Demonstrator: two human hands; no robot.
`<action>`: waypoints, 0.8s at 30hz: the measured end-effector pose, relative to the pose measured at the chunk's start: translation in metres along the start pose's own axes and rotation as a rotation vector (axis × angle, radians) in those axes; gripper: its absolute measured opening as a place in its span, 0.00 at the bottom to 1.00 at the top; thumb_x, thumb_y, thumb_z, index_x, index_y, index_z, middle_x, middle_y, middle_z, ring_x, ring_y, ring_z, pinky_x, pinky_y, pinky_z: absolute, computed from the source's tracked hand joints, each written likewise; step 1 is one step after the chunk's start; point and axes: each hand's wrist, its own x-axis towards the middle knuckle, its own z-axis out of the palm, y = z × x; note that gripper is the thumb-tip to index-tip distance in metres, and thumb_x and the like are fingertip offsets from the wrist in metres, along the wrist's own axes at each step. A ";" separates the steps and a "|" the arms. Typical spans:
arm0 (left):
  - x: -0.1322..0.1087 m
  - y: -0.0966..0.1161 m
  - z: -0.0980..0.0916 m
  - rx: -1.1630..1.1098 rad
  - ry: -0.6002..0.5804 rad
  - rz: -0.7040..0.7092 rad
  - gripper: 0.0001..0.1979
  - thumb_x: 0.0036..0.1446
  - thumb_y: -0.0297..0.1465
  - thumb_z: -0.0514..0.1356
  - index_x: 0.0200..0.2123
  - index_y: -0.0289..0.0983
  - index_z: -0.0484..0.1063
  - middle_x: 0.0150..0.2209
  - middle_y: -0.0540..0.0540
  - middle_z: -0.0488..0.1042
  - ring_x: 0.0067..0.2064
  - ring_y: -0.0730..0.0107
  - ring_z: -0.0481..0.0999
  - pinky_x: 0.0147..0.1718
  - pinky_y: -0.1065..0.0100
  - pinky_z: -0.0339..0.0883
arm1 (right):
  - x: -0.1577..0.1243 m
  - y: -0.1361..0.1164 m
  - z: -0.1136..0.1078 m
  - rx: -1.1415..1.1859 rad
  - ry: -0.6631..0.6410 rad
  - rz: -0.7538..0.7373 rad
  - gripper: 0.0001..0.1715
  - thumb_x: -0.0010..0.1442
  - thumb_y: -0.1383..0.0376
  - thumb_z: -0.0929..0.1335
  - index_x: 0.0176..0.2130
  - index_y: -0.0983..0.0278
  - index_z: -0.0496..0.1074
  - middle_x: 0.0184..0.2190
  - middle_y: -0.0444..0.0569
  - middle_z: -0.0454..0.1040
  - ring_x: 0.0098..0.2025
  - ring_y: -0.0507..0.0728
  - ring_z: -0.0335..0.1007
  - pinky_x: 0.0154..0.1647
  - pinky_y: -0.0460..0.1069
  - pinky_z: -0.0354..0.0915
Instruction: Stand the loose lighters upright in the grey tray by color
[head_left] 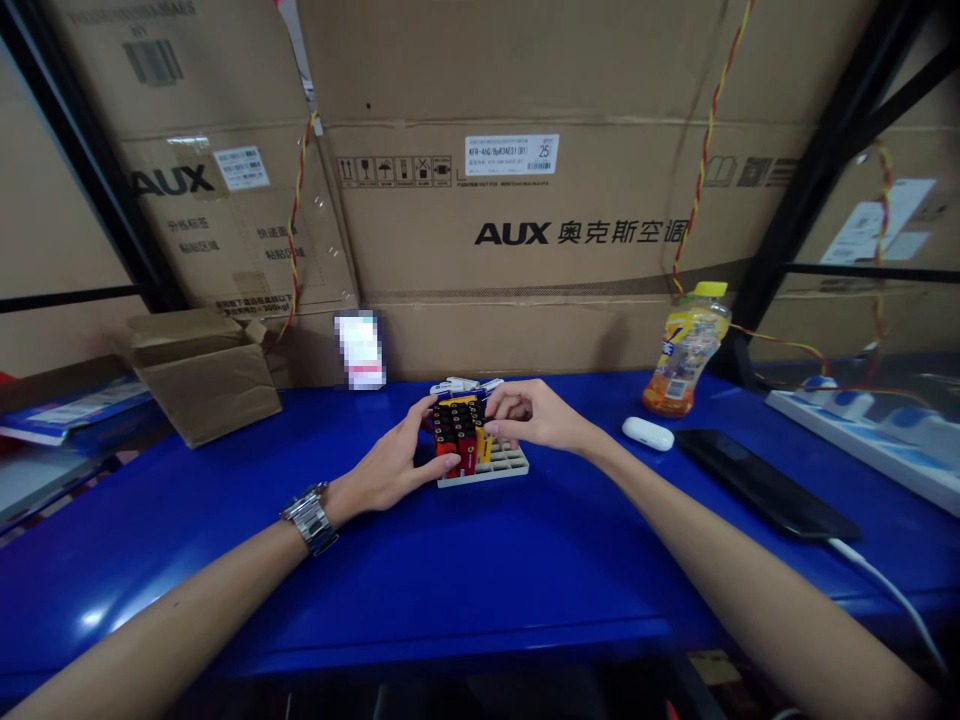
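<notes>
A white grid tray (484, 481) stands on the blue tabletop, its left part filled with upright lighters (466, 455) in red and yellow with black tops. Several of its right-hand compartments show bare. My left hand (390, 465) curls around the left side of the lighters, thumb at the front row and fingers toward the back. From the right, my right hand (536, 415) pinches at a yellow lighter (484, 445) near its black top; the fingertips partly cover it. Behind the tray lie some white and blue pieces (457, 386), too small to make out.
A phone with a lit screen (361, 350) leans at the back. On the right are a drink bottle (686, 350), a white earbud case (648, 433), a black phone (765, 485) on a cable and a power strip (870, 440). An open carton (206, 380) stands left.
</notes>
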 end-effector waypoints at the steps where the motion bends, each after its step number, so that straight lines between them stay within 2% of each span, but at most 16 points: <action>1: 0.000 0.001 0.001 -0.016 -0.002 -0.004 0.40 0.57 0.44 0.58 0.65 0.39 0.40 0.59 0.31 0.62 0.57 0.46 0.67 0.52 0.46 0.65 | 0.001 0.002 -0.001 0.013 0.040 -0.003 0.14 0.54 0.57 0.69 0.36 0.64 0.67 0.21 0.41 0.71 0.18 0.50 0.67 0.21 0.47 0.63; 4: 0.000 0.004 0.002 -0.084 -0.024 -0.020 0.47 0.54 0.44 0.61 0.66 0.38 0.34 0.58 0.29 0.64 0.57 0.45 0.68 0.50 0.46 0.68 | 0.005 0.014 -0.004 -0.040 0.207 -0.037 0.14 0.62 0.56 0.62 0.40 0.63 0.66 0.24 0.44 0.72 0.23 0.51 0.68 0.25 0.48 0.64; 6: 0.000 0.006 0.001 -0.137 -0.038 -0.043 0.49 0.52 0.43 0.63 0.66 0.38 0.33 0.55 0.29 0.66 0.55 0.44 0.69 0.50 0.46 0.69 | 0.008 0.027 -0.008 -0.234 0.258 -0.096 0.13 0.64 0.59 0.59 0.39 0.64 0.68 0.31 0.49 0.74 0.32 0.54 0.71 0.34 0.51 0.66; 9: 0.001 0.008 -0.005 -0.243 -0.068 -0.051 0.50 0.49 0.39 0.66 0.65 0.40 0.35 0.53 0.32 0.68 0.55 0.46 0.70 0.50 0.47 0.69 | 0.014 0.044 -0.011 -0.645 0.230 -0.172 0.15 0.64 0.65 0.58 0.44 0.62 0.70 0.44 0.53 0.74 0.47 0.59 0.66 0.47 0.57 0.62; 14: 0.002 0.010 -0.017 -0.356 -0.179 -0.047 0.48 0.46 0.37 0.68 0.64 0.40 0.42 0.54 0.34 0.67 0.56 0.48 0.68 0.53 0.45 0.65 | 0.026 0.054 -0.004 -1.017 0.180 -0.100 0.23 0.66 0.61 0.57 0.57 0.58 0.65 0.56 0.57 0.64 0.54 0.66 0.56 0.49 0.61 0.59; 18: 0.002 0.009 -0.019 -0.297 -0.200 -0.050 0.41 0.44 0.38 0.69 0.59 0.38 0.54 0.55 0.35 0.67 0.55 0.49 0.69 0.55 0.45 0.62 | 0.042 0.054 0.007 -1.179 0.130 -0.074 0.23 0.67 0.58 0.57 0.58 0.54 0.65 0.58 0.57 0.61 0.56 0.69 0.53 0.50 0.62 0.56; 24: 0.002 0.005 -0.016 -0.298 -0.197 -0.040 0.44 0.44 0.39 0.69 0.60 0.38 0.50 0.57 0.36 0.65 0.57 0.50 0.67 0.56 0.47 0.60 | 0.061 0.053 0.010 -1.284 0.017 -0.170 0.17 0.62 0.64 0.63 0.50 0.60 0.72 0.55 0.57 0.65 0.55 0.67 0.53 0.51 0.60 0.54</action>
